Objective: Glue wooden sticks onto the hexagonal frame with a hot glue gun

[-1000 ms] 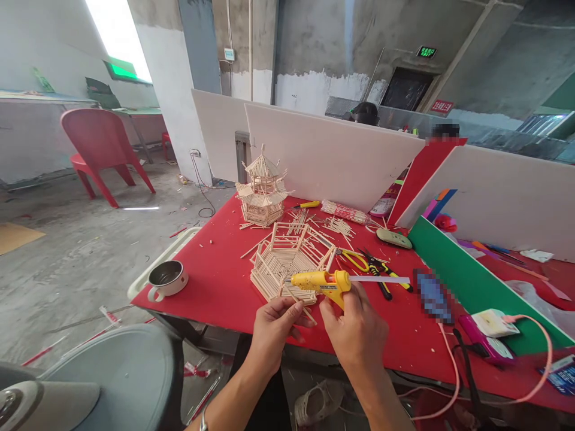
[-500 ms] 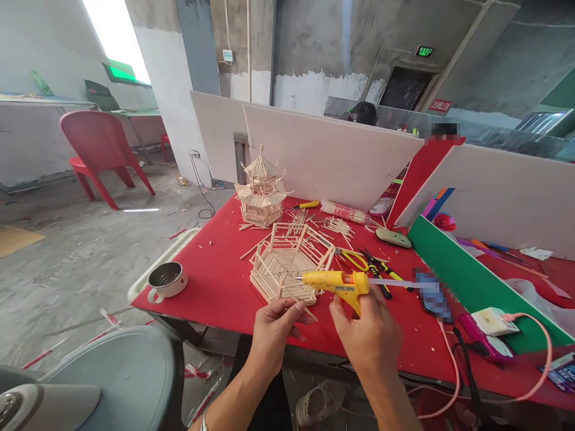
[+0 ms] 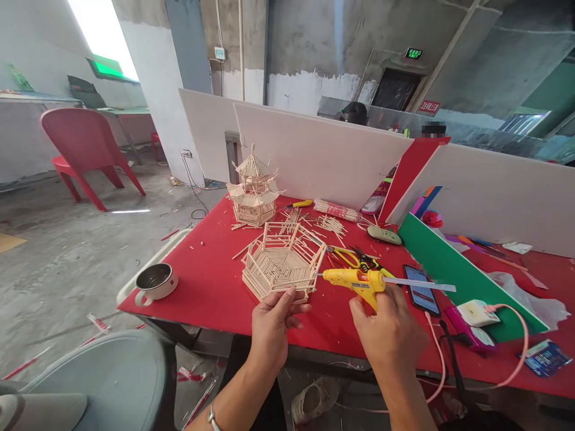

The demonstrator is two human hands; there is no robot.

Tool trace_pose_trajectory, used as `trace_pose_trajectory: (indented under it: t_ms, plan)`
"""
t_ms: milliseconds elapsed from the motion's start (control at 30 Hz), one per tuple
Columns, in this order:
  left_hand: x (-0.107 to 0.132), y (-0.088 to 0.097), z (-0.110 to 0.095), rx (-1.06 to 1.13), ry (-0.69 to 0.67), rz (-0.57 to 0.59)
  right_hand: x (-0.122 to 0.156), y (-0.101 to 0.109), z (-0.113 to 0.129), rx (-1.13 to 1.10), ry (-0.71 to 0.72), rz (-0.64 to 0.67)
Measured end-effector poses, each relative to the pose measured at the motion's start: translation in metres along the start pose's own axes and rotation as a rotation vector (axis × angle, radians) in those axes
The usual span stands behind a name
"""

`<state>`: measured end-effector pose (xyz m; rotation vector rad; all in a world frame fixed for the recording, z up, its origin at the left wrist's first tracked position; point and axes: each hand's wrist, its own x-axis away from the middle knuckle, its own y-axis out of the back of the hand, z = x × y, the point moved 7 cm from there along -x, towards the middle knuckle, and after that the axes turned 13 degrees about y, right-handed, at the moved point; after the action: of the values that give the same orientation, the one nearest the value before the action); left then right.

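My right hand is closed round the grip of a yellow glue gun, whose nozzle points left toward a hexagonal frame of wooden sticks on the red table. A white glue stick juts out of the gun's back. My left hand pinches a thin wooden stick at the frame's near edge. A finished small stick pagoda stands behind the frame.
Yellow-handled scissors, pliers, loose sticks, a phone and a pink cable lie to the right. A metal cup sits at the table's left corner. White, red and green boards stand behind. A red chair is on the floor at left.
My right hand has drawn the glue gun to the right, away from the frame's near edge. My left hand has kept its hold by the frame. The view has shifted slightly.
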<state>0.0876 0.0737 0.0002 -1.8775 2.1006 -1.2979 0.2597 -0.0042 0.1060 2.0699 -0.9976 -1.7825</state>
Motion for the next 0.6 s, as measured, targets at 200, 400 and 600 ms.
trace_pose_trajectory:
  t_ms: [200, 400, 600]
  plan:
    - [-0.0005, -0.0021, -0.0017, 0.011, -0.002, -0.053, -0.002, -0.0025, 0.0034, -0.022, 0.019, 0.019]
    - [-0.0017, -0.0025, -0.003, -0.025, -0.001, -0.066, -0.0015, -0.0036, 0.0043, -0.03, 0.024, 0.027]
    - [-0.0016, -0.0011, -0.0051, -0.026, -0.012, -0.078, -0.0022, -0.0017, 0.0037, -0.025, 0.03, -0.001]
